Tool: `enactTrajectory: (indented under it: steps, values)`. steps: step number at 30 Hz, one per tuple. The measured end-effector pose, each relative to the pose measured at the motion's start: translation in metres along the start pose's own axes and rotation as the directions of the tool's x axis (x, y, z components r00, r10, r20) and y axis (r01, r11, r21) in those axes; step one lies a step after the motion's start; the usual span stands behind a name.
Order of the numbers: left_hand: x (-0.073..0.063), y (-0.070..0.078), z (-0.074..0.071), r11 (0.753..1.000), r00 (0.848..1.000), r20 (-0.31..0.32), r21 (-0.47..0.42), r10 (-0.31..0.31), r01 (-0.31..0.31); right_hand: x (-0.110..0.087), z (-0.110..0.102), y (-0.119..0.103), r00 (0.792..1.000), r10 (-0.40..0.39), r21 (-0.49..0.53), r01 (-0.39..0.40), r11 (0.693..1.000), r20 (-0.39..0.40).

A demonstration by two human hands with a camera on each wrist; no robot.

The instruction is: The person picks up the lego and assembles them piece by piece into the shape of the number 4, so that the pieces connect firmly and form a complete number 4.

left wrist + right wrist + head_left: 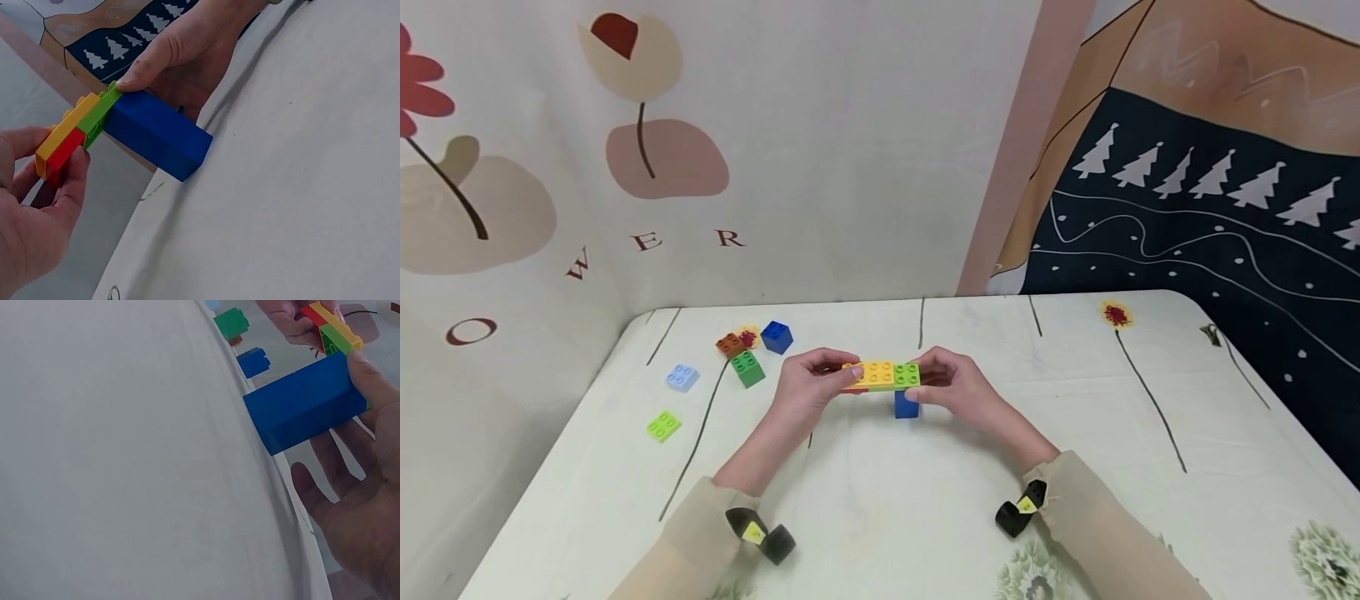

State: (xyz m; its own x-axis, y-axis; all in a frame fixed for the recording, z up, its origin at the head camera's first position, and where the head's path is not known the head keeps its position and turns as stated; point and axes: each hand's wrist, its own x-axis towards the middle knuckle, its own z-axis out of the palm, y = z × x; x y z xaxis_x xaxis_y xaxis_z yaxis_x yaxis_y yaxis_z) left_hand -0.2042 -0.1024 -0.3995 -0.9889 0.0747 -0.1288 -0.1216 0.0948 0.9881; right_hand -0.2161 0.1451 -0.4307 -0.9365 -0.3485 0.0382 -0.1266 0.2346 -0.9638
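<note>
Both hands hold one assembly of toy building bricks. Its top row has a yellow brick beside a lime green brick. A red brick sits under the yellow one, and a blue column with a seam across it extends down from the green one. At the yellow and red end, my left hand pinches the bricks between thumb and fingers. My right hand grips the green and blue end, its thumb near their joint; the fingertips behind are partly hidden.
Loose bricks lie on the cloth-covered table to the left: dark blue, brown, green, light blue and lime. A printed cloth hangs behind the table.
</note>
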Motion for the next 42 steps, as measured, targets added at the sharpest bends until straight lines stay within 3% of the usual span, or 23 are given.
enactTrajectory:
  steps: [18,24,34,42]
  values:
    - [-0.002,-0.003,0.000,1.000,1.000,-0.023,-0.006,0.007,-0.007,0.000,0.002,0.000,1.000,-0.005,0.012,0.005,1.000,0.013]
    - [-0.001,-0.005,-0.001,0.999,0.998,0.032,-0.017,0.049,-0.048,-0.002,-0.001,0.000,1.000,0.012,0.013,-0.012,1.000,0.002]
    - [-0.012,-0.004,-0.033,0.982,0.982,0.036,-0.032,0.186,-0.185,-0.002,0.001,0.001,1.000,0.018,0.019,-0.018,1.000,-0.002]
    - [-0.028,0.002,-0.067,0.966,0.968,-0.011,0.067,0.252,-0.250,-0.002,-0.001,-0.001,1.000,0.024,0.020,-0.024,0.999,0.008]
